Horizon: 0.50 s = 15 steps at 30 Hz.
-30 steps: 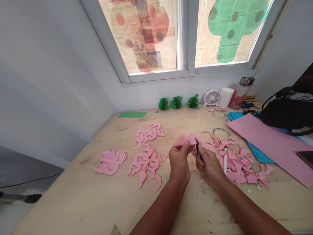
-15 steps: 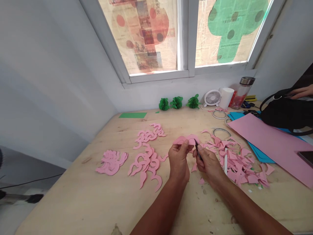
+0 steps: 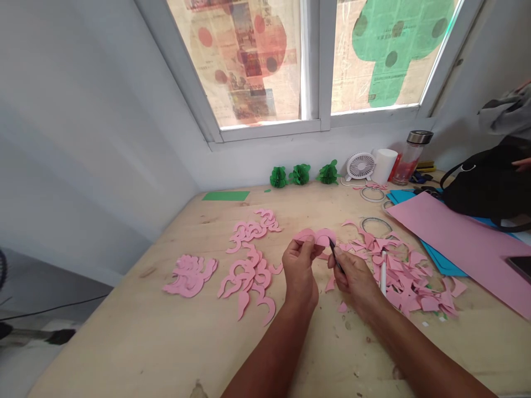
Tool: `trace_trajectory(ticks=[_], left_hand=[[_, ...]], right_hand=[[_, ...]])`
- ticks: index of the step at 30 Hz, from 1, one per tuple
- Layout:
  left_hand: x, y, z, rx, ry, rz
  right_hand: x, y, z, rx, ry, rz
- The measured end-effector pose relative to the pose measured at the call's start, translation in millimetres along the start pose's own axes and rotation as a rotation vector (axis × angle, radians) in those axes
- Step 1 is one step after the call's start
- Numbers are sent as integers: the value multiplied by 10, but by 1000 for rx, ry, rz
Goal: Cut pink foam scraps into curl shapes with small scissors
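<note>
My left hand [image 3: 301,271] pinches a pink paper piece [image 3: 307,234] with rounded, curving edges, held above the table. In my right hand [image 3: 352,276] is a pair of slim black scissors [image 3: 333,249], its blades against the right part of that paper. The fingers hide most of the handles. To the left of my hands lie cut pink paper curls [image 3: 244,271], partly overlapping. Farther left is a stacked bunch of similar pink cut-outs [image 3: 191,276]. Pink paper scraps [image 3: 409,276] are heaped to the right of my right hand.
A white pen [image 3: 383,273] lies among the scraps, near tape rolls [image 3: 376,226]. Pink sheet [image 3: 456,237] and blue sheets [image 3: 442,260] are at right, beside a black bag [image 3: 489,182] and another person's hand [image 3: 521,164]. Small fan [image 3: 360,166], bottle [image 3: 412,157] and green paper ornaments [image 3: 301,174] line the wall.
My left hand has shifted slightly left, and the pink paper has turned a little at the blades. At far right, the other person's hand has moved and grey cloth has appeared above the bag.
</note>
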<state>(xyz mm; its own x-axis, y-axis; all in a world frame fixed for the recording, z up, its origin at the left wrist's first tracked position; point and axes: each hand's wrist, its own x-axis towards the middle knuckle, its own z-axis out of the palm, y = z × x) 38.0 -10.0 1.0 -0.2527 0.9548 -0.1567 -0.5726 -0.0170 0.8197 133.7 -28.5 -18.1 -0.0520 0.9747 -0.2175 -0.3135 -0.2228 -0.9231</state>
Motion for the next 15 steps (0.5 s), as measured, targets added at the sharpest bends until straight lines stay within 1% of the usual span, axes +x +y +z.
trace_trajectory(ticks=[7, 11, 15], left_hand=[[56, 66, -35, 59, 49, 33], [77, 85, -50, 78, 22, 33], [88, 98, -64, 59, -8, -9]], right_hand=[[-11, -34, -7, -46, 14, 21], [-12, -38, -17, -50, 8, 22], [-23, -58, -20, -38, -14, 7]])
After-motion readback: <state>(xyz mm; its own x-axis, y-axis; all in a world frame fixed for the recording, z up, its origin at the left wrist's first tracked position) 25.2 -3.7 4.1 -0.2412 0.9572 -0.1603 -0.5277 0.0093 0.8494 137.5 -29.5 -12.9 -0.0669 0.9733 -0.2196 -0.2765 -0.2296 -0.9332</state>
